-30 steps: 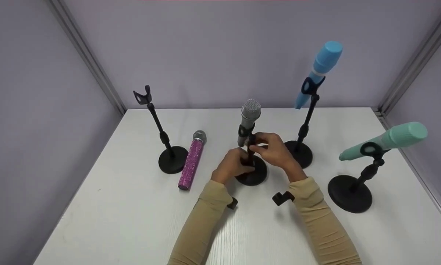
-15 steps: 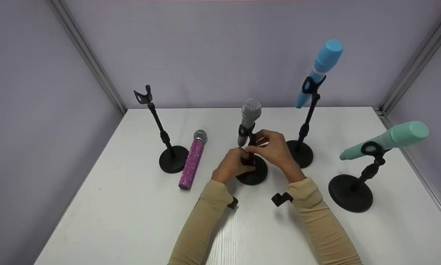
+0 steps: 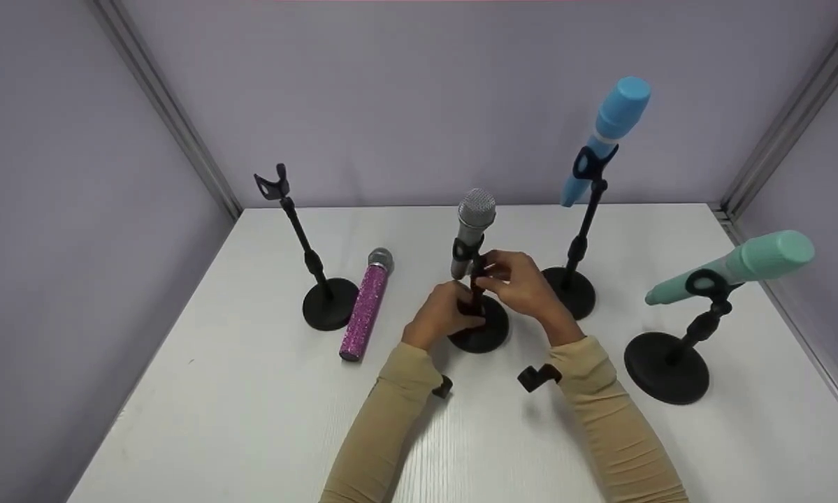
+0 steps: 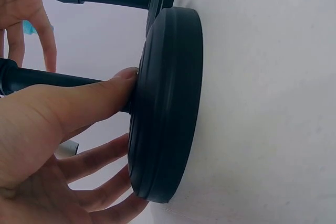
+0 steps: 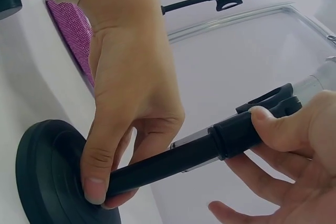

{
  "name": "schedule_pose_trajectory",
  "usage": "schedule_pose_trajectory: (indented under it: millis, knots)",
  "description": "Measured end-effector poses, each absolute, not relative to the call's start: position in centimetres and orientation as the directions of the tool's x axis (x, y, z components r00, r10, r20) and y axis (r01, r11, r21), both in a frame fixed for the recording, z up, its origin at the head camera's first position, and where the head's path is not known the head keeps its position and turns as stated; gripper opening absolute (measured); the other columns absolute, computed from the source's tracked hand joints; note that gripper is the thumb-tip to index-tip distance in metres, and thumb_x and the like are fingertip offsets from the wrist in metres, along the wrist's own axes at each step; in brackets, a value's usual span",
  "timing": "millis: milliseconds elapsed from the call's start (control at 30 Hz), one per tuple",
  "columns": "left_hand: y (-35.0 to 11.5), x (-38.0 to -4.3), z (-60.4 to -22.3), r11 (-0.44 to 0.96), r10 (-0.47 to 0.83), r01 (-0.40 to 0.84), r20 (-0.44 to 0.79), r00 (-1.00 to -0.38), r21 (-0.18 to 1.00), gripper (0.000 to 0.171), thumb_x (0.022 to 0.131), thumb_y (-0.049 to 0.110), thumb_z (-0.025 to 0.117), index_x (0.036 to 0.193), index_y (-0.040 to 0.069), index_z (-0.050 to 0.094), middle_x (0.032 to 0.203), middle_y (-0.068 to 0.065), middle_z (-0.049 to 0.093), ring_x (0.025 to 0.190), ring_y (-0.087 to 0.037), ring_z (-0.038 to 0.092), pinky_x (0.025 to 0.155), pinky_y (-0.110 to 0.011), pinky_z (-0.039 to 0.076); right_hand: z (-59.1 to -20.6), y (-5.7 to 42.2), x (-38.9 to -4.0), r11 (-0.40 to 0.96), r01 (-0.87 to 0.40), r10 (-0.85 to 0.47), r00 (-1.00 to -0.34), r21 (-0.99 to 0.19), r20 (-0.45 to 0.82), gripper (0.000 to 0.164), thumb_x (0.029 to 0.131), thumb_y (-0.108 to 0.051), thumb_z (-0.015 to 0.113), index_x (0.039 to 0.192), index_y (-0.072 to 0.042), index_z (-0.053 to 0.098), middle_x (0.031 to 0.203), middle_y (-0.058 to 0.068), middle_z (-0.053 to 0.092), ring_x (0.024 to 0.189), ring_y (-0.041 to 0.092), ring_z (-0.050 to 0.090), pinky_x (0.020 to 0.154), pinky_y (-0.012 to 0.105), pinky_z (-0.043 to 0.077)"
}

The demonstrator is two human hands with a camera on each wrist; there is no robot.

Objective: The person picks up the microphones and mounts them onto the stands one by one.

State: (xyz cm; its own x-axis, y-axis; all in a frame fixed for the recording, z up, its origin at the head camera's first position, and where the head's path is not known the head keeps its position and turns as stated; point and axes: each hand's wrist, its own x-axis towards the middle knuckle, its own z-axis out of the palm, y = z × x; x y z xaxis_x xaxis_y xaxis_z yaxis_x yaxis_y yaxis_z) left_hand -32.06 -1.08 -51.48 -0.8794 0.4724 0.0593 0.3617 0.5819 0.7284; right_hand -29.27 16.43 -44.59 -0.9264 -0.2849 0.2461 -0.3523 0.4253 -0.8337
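A silver microphone (image 3: 476, 209) sits tilted in the clip of a black microphone stand (image 3: 488, 339), mid-table. My left hand (image 3: 436, 314) grips the stand's pole low down; in the left wrist view its thumb (image 4: 113, 90) lies along the pole and other fingers touch the round base (image 4: 168, 108). Higher up, my right hand (image 3: 527, 288) pinches the stand just under the clip. The right wrist view shows the right thumb (image 5: 273, 127) on the black collar (image 5: 239, 137), its other fingers spread beneath. Below the collar runs the bare pole (image 5: 163, 169).
A pink glitter microphone (image 3: 364, 311) lies left of the hands, beside a stand (image 3: 326, 304) with a vacant clip. To the right, a blue microphone (image 3: 623, 108) and a mint-green microphone (image 3: 771, 255) rest in their stands. A wall (image 3: 405, 105) closes the back.
The right thumb and fingertips shift slightly at the upper stand, reaching left half a second ago and drawn back right now. The left hand, stand and silver microphone stay in place.
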Motion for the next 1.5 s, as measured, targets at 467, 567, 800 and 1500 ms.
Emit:
schedule_pose_trajectory:
  millis: [467, 567, 800, 1500]
  knots:
    - [-1.09, -31.86, -51.47, 0.587, 0.485, 0.381, 0.066, -0.872, 0.714, 0.017, 0.084, 0.012, 0.085, 0.097, 0.002, 0.079, 0.098, -0.008, 0.079, 0.101, -0.022, 0.072, 0.097, -0.038, 0.057, -44.5, 16.31, -29.02, 0.46, -0.331, -0.196, -0.943, -0.824, 0.269, 0.036, 0.082, -0.022, 0.088, 0.108, -0.003, 0.071, 0.11, 0.016, 0.074, 0.101, 0.036, 0.073, 0.095, 0.059, 0.056]
    - [-1.04, -31.82, -51.44, 0.596, 0.478, 0.372, 0.058, -0.876, 0.712, 0.018, 0.084, 0.012, 0.085, 0.099, 0.003, 0.079, 0.1, -0.008, 0.079, 0.103, -0.022, 0.072, 0.099, -0.038, 0.056, -44.5, 16.1, -28.95, 0.469, -0.337, -0.161, -0.941, -0.816, 0.297, 0.033, 0.079, -0.02, 0.09, 0.101, -0.003, 0.072, 0.1, 0.015, 0.075, 0.092, 0.034, 0.075, 0.089, 0.055, 0.058]
    - [-0.97, -31.84, -51.38, 0.601, 0.472, 0.372, 0.061, -0.88, 0.707, 0.02, 0.083, 0.012, 0.086, 0.099, 0.003, 0.079, 0.099, -0.009, 0.079, 0.101, -0.022, 0.073, 0.097, -0.038, 0.057, -44.59, 16.05, -29.04, 0.454, -0.346, -0.18, -0.938, -0.821, 0.296, 0.022, 0.083, -0.01, 0.084, 0.099, 0.0, 0.073, 0.098, 0.018, 0.075, 0.093, 0.032, 0.076, 0.088, 0.047, 0.061]
    - [-1.14, -31.97, -51.42, 0.597, 0.483, 0.375, 0.055, -0.874, 0.71, 0.02, 0.084, 0.014, 0.086, 0.101, 0.005, 0.079, 0.096, -0.006, 0.08, 0.094, -0.017, 0.072, 0.093, -0.034, 0.058, -44.81, 16.5, -29.24, 0.405, -0.358, -0.302, -0.921, -0.841, 0.246, 0.033, 0.09, -0.02, 0.081, 0.112, 0.001, 0.07, 0.108, 0.019, 0.073, 0.102, 0.035, 0.07, 0.1, 0.058, 0.054]
